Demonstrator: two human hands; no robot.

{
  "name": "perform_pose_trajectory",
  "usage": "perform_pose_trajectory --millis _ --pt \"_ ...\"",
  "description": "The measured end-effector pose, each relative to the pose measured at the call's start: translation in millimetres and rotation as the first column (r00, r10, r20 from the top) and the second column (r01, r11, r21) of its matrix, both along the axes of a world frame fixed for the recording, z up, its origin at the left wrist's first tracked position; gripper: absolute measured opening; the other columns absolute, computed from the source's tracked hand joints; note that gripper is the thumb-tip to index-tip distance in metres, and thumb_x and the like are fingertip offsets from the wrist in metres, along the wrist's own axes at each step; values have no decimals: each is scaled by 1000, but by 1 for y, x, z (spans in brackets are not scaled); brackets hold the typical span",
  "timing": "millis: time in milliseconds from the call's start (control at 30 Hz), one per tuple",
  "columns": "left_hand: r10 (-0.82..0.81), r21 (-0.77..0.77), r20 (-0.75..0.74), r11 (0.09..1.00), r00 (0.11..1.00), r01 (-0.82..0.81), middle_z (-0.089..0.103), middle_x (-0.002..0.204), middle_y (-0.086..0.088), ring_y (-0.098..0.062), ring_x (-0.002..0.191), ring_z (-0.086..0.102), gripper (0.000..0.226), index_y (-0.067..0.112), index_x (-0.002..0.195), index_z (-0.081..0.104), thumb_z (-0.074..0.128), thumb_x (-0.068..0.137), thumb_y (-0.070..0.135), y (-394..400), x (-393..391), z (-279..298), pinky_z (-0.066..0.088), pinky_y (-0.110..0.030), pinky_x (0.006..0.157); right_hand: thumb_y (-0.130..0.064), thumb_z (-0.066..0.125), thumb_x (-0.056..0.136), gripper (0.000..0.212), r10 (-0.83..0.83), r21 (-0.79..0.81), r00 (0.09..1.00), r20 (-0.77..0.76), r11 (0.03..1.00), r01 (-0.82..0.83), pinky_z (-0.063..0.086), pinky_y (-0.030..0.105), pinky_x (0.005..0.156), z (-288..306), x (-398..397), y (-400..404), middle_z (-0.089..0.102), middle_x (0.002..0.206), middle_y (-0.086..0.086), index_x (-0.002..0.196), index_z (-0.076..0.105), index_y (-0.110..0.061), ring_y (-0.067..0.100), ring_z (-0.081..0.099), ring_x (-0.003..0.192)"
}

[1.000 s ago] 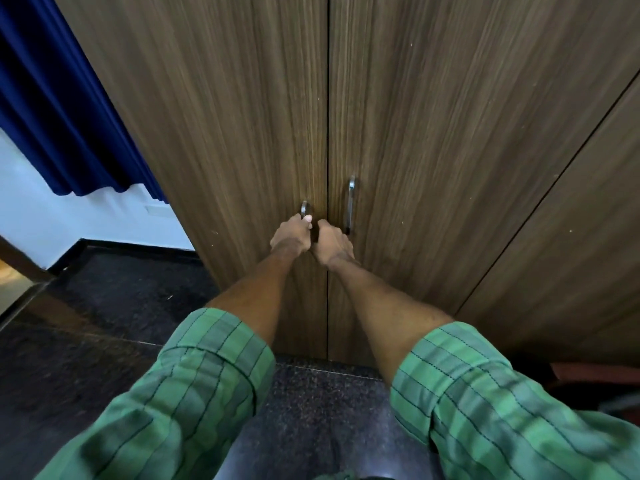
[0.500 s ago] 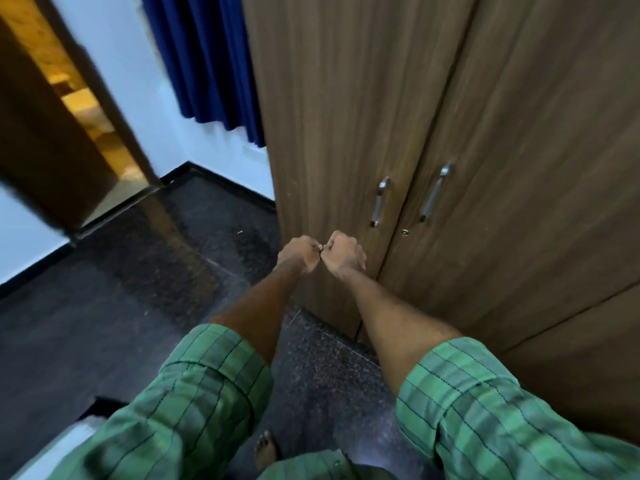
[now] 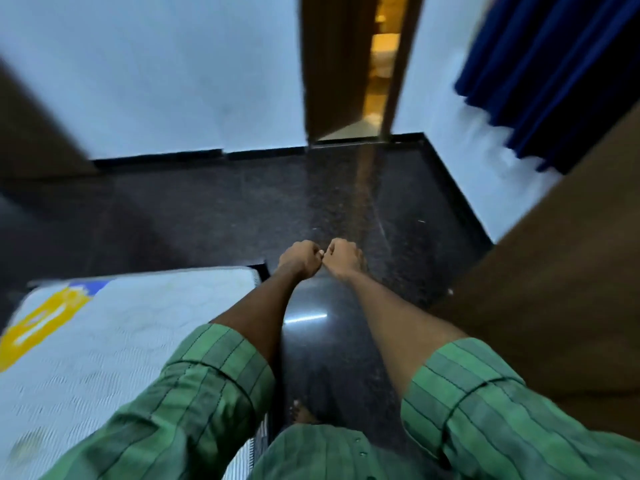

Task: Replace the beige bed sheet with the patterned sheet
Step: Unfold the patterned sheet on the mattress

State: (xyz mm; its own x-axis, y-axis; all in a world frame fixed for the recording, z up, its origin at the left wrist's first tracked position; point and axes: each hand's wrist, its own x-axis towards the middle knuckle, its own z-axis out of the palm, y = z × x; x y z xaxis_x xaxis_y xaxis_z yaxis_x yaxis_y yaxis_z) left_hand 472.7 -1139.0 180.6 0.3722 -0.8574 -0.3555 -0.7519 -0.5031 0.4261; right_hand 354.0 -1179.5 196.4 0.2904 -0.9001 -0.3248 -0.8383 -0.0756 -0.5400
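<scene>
My left hand and my right hand are stretched out in front of me, both closed into fists that touch at the knuckles, with nothing visible in them. They hover over the dark floor just past the corner of a bare white mattress at the lower left, which has a yellow and blue label. No beige sheet and no patterned sheet is in view. The frame is blurred by motion.
A brown wooden wardrobe rises on the right, with a blue curtain behind it. Dark polished floor runs to a white wall and a doorway standing ajar, lit warm beyond. My bare foot shows below.
The view has swung left, away from the wardrobe doors towards the doorway and mattress. My hands came off the wardrobe handles and stayed together as fists.
</scene>
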Motion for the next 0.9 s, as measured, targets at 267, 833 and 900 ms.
perform_pose_trajectory --millis 267,833,900 --pt "456 28 12 890 890 -456 73 106 -7 -31 100 65 24 22 91 70 49 90 34 135 140 -25 54 -39 83 -32 62 91 25 547 41 837 -31 837 -545 53 36 85 -11 177 78 70 116 14 106 72 -15 36 66 109" --pt "997 1 50 56 56 -998 74 99 -5 -32 101 67 44 22 90 75 40 74 43 419 84 -47 56 -41 83 -29 65 86 27 991 58 -136 6 -137 -989 54 38 85 -31 249 330 70 115 12 108 71 -14 34 66 110" --pt "998 10 46 -32 -32 -999 74 103 -7 -33 103 67 38 22 93 77 46 79 39 424 61 -37 54 -39 84 -28 64 87 24 980 45 -198 18 -198 -979 54 37 83 -37 239 345 70 112 12 106 69 -15 35 67 107"
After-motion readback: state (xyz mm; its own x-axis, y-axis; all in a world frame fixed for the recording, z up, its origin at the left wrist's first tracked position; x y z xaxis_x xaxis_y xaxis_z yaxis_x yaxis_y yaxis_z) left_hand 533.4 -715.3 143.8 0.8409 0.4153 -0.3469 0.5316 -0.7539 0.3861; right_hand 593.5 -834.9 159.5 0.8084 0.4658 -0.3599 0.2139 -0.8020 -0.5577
